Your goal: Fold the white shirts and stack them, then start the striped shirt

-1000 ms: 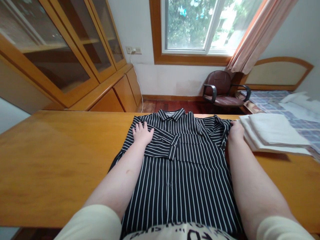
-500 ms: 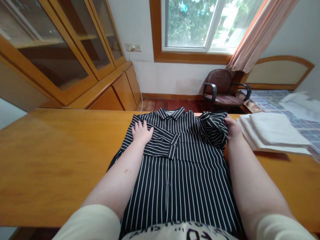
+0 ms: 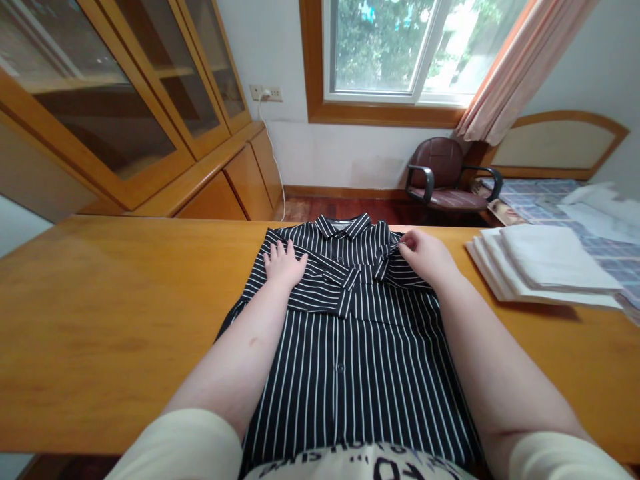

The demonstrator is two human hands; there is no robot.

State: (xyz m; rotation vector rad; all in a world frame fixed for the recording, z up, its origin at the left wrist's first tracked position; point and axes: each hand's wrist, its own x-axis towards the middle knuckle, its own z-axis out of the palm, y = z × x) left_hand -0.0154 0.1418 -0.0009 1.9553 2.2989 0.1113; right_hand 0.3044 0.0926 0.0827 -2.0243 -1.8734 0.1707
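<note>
A black shirt with white stripes point(image 3: 350, 347) lies face up on the wooden table point(image 3: 115, 313), collar toward the window. My left hand point(image 3: 284, 263) rests flat and open on its left shoulder, over the folded-in left sleeve. My right hand point(image 3: 423, 255) sits on the right shoulder near the collar, fingers pinched on the folded-in right sleeve.
A stack of folded white cloths point(image 3: 543, 267) lies on the table to the right of the shirt. Beyond the table stand a brown armchair point(image 3: 440, 177), a bed point(image 3: 560, 200) and a wooden glass-door cabinet point(image 3: 125, 113) along the left wall.
My right hand has carried the right sleeve from the shirt's outer edge inward onto the chest. My left hand has stayed in place.
</note>
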